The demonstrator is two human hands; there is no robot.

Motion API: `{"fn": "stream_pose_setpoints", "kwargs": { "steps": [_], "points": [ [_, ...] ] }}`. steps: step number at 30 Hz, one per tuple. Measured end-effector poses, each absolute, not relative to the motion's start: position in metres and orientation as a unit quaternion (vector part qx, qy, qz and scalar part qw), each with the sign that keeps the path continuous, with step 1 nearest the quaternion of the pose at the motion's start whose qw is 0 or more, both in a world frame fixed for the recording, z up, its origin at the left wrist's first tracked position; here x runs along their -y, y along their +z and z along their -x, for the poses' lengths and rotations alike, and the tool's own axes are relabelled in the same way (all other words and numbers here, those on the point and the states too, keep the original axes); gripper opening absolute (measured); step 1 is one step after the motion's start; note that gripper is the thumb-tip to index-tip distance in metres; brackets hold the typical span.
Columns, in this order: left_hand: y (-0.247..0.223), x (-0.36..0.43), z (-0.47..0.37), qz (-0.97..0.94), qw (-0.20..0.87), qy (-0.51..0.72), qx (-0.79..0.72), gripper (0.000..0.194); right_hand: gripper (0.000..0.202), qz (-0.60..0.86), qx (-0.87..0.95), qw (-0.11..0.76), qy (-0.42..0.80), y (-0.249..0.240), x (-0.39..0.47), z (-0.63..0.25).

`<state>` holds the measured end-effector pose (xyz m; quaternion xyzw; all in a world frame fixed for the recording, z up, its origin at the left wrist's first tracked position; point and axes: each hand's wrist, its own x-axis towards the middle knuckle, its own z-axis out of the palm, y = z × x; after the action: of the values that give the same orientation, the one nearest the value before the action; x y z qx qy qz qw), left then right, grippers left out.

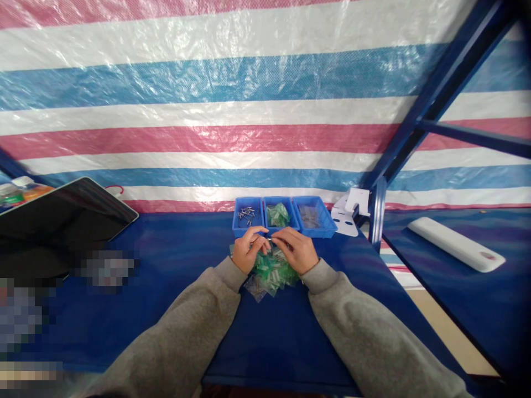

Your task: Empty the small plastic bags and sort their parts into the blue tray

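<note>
My left hand (249,247) and my right hand (297,250) meet over a pile of small green and clear plastic bags (274,275). Between their fingertips is a small shiny metal part (269,239), too small to name exactly. Both hands are closed in a pinch at it, the right from its right end and the left from the other side. Some bags in the pile hold slim metal pieces. Just beyond the fingers stand three blue bins: the left bin (234,221) with loose metal pins, the middle bin (293,221) with green bags, the right bin (327,225) with clear bags.
At the left a dark-screened monitor (62,221) leans over the blue table (166,287), with bottles (25,190) behind it. A white bracket-like piece (346,213) lies right of the bins, by a blue metal frame (377,215). Farther right is a long white object (456,244).
</note>
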<state>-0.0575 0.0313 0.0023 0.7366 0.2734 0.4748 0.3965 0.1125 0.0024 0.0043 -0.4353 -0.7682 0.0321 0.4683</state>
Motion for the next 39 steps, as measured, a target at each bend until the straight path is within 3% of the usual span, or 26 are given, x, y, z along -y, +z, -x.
{"fn": "stream_pose_setpoints", "kwargs": {
  "steps": [5, 10, 13, 18, 25, 34, 39],
  "points": [
    [0.006, -0.029, 0.056, -0.739, 0.381, 0.477, -0.285, 0.027, 0.017, 0.438, 0.779, 0.448, 0.041, 0.005, -0.002, -0.113],
    [0.010, -0.030, 0.059, -0.783, 0.218, 0.467, -0.348, 0.022, 0.023, 0.461, 0.766, 0.449, 0.015, 0.006, -0.001, -0.114],
    [0.010, -0.031, 0.061, -0.797, 0.177, 0.441, -0.372, 0.027, 0.021, 0.458, 0.770, 0.442, 0.027, 0.007, 0.000, -0.112],
    [0.008, -0.031, 0.062, -0.800, 0.164, 0.428, -0.387, 0.038, 0.019, 0.448, 0.774, 0.445, 0.036, 0.007, 0.001, -0.110],
    [0.008, -0.031, 0.064, -0.788, 0.179, 0.445, -0.386, 0.038, 0.018, 0.441, 0.778, 0.445, 0.043, 0.006, 0.000, -0.112],
    [0.015, -0.026, 0.057, -0.784, 0.183, 0.498, -0.324, 0.015, 0.022, 0.468, 0.762, 0.447, 0.018, 0.002, -0.003, -0.113],
    [0.009, -0.028, 0.059, -0.749, 0.265, 0.524, -0.308, 0.010, 0.023, 0.483, 0.750, 0.452, 0.005, 0.003, -0.002, -0.113]
  ]
}}
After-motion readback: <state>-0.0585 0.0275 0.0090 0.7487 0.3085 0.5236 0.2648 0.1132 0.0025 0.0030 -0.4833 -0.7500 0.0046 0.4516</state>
